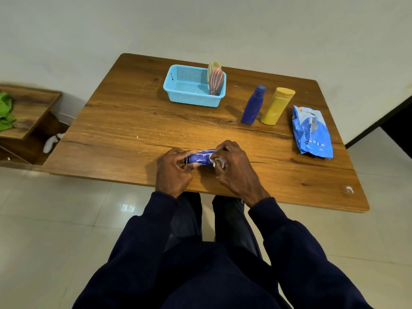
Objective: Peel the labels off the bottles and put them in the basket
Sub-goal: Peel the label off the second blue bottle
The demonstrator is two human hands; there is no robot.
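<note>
Bottle (199,158) gripped in left hand (172,170): smooth purple-blue plastic, streaked with white torn-paper residue. Label scrap (217,162) pinched by right hand (234,166): thin white paper, ragged and curled.

Table (124,121) under both hands: wood-grain top, low sheen, dusted with pale paper flecks.

Beyond the hands: basket (169,85), light-blue perforated plastic. Pink bottle (215,82) inside it: dull plastic with whitish streaks.

Beyond the right hand: blue bottle (253,107) and yellow bottle (276,107), both matt plastic. Further out on that side: packet (312,132), crinkled glossy blue film.

Sleeves (138,241): dark matt cloth. Floor (66,219): glossy pale tile with a light reflection.
</note>
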